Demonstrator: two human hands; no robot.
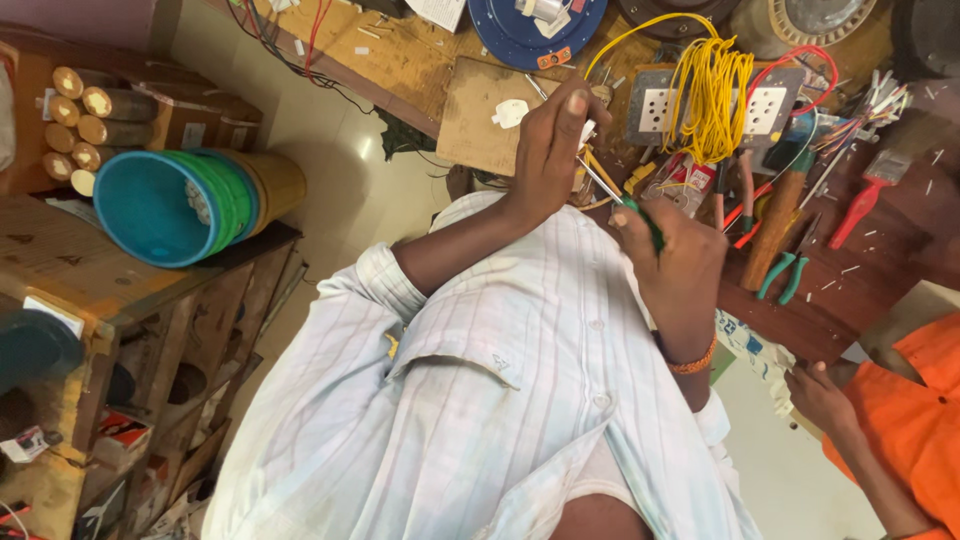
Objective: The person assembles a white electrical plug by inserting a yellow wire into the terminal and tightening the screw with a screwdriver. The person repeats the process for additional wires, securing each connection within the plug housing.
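My left hand (548,150) is raised over the workbench edge, its fingers closed on a small white and yellow part (587,138) that is mostly hidden. My right hand (678,262) grips a green-handled screwdriver (648,226); its thin metal shaft (598,180) runs up and left past the left hand's fingers. I cannot see where the tip sits. An orange band circles my right wrist. My white striped shirt (520,400) fills the lower middle of the view.
The wooden bench (400,60) carries a board with a white plug (510,112), two socket plates (768,105), a yellow wire coil (712,95), pliers (785,272), a red-handled brush (862,200) and a blue disc (530,35). Nested buckets (185,205) lie left. Another person's hand (820,395), orange-sleeved, is lower right.
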